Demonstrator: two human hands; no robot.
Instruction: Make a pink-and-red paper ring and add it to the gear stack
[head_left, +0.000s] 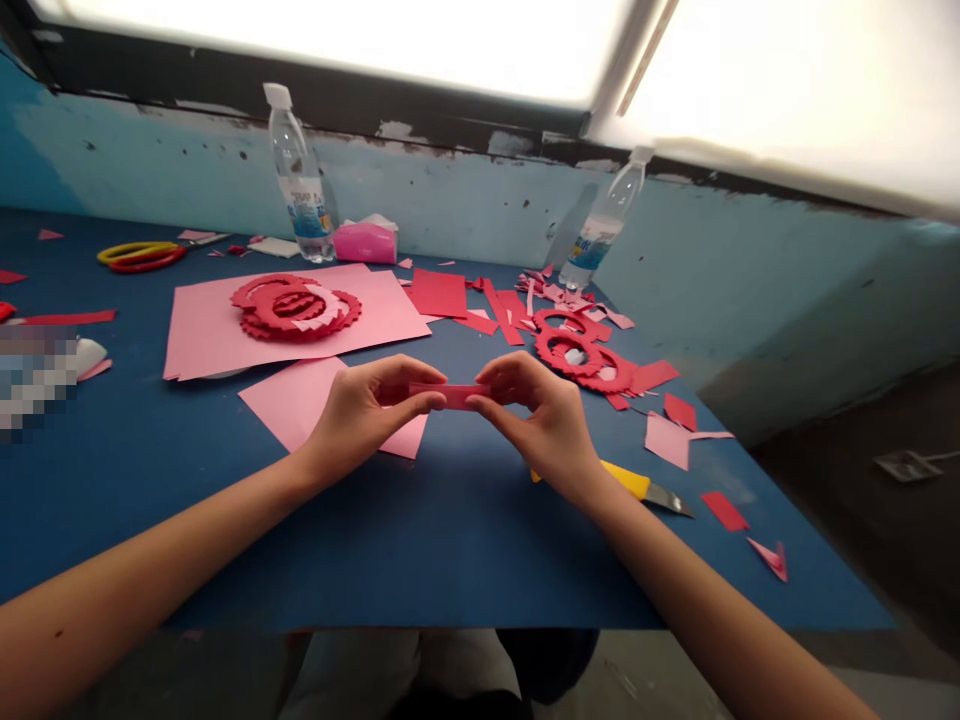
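Note:
A small red strip of folded paper (457, 397) is pinched at its two ends, above the blue table. My left hand (375, 400) grips one end between thumb and fingers. The other end is in my right hand (541, 412), held the same way. Behind my left hand lies a pink paper sheet (289, 400), partly covered by it. Under my right wrist rests a yellow-handled utility knife (628, 480), its blade pointing right; part of the handle is hidden.
Red scalloped paper rings (296, 308) lie on stacked pink sheets (202, 330); more rings (570, 350) sit right among scraps. Scissors (146, 255), a pink tissue pack (365, 243) and two bottles (300, 190) (600, 230) stand along the wall. A blurred patch (37, 375) is at left.

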